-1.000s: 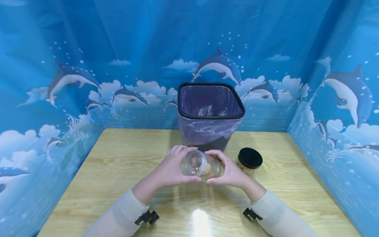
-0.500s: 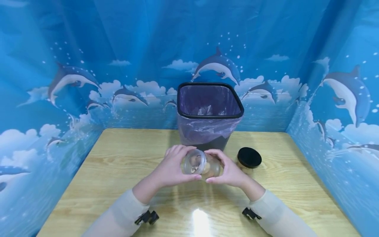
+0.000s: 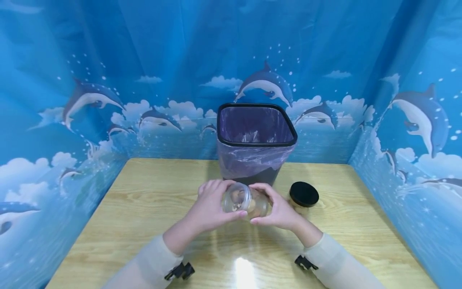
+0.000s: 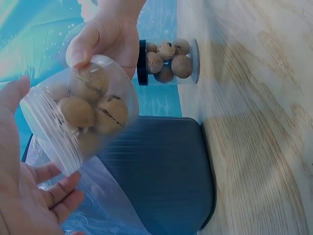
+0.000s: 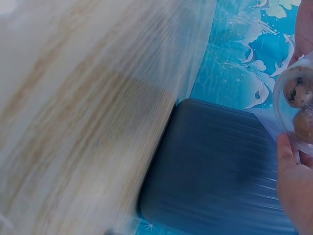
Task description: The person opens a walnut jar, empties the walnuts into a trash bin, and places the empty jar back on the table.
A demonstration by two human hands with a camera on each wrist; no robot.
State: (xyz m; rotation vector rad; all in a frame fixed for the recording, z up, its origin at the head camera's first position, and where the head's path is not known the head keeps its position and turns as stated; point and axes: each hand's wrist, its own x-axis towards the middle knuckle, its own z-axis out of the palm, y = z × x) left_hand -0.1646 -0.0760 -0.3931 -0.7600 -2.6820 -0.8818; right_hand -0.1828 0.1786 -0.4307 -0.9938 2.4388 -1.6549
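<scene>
A clear plastic jar (image 3: 259, 205) of walnuts (image 4: 77, 112) lies tilted on its side between my two hands, above the table. My left hand (image 3: 211, 206) holds its threaded mouth end, thumb and fingers at opposite sides of the rim. Around the base end curls my right hand (image 3: 281, 209), which grips it with thumb and fingers. The mouth faces left, towards the left palm, and no black lid is on it. Whether something clear covers the mouth, I cannot tell. To the right stands a second walnut jar (image 4: 168, 63) with a black lid (image 3: 304, 194).
A dark bin (image 3: 256, 174) with a purple liner (image 3: 249, 158) and black rim stands directly behind the hands. The wooden table (image 3: 151, 192) ends at a blue dolphin-print curtain (image 3: 162, 60) at the back and sides.
The head view has tipped slightly, so the scene sits a little lower. Both hands keep nearly the same hold on the jar.
</scene>
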